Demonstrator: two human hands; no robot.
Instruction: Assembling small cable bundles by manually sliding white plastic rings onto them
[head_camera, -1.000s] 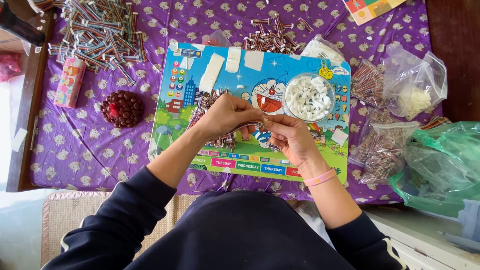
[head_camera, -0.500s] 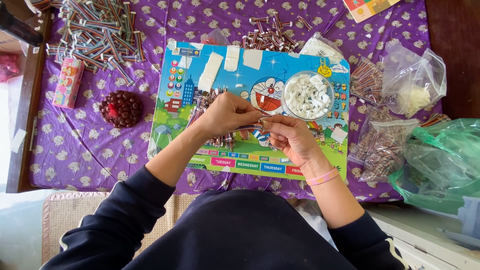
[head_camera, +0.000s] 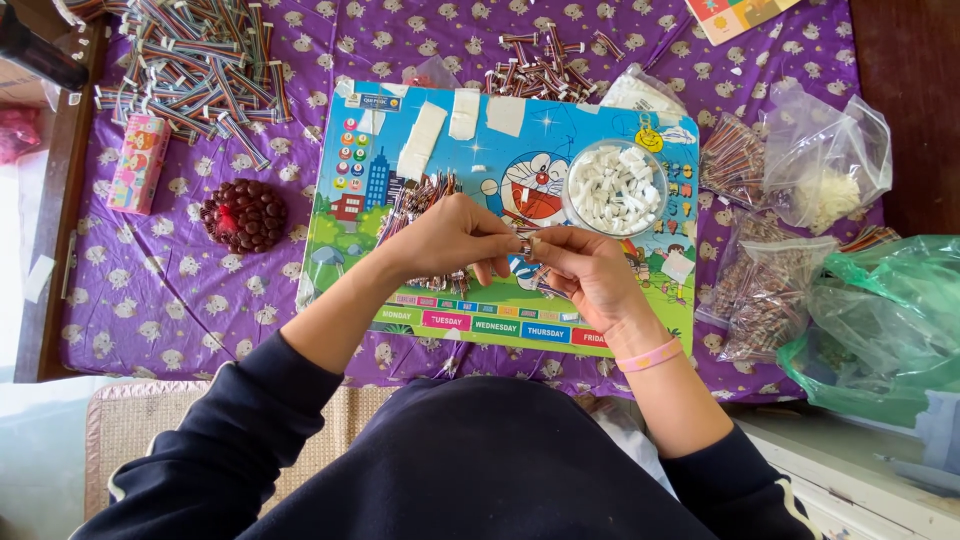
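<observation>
My left hand (head_camera: 447, 238) and my right hand (head_camera: 587, 272) meet over a colourful cartoon board (head_camera: 470, 150) on the table. Between their fingertips they pinch a small multicoloured ribbon cable piece (head_camera: 527, 246). A loose heap of the same short cables (head_camera: 415, 197) lies on the board under my left hand. A round clear bowl of small white connectors (head_camera: 615, 186) stands on the board just beyond my right hand. A pink band sits on my right wrist.
A purple patterned cloth (head_camera: 180, 290) covers the table. A big pile of ribbon cables (head_camera: 190, 70) lies far left, another pile (head_camera: 545, 55) at the top. A pink box (head_camera: 138, 162), a dark red bead mat (head_camera: 243, 215), clear bags (head_camera: 815, 170) and a green bag (head_camera: 880, 320) lie around.
Both hands stay together over the board; the fingers have shifted slightly on the small cable piece.
</observation>
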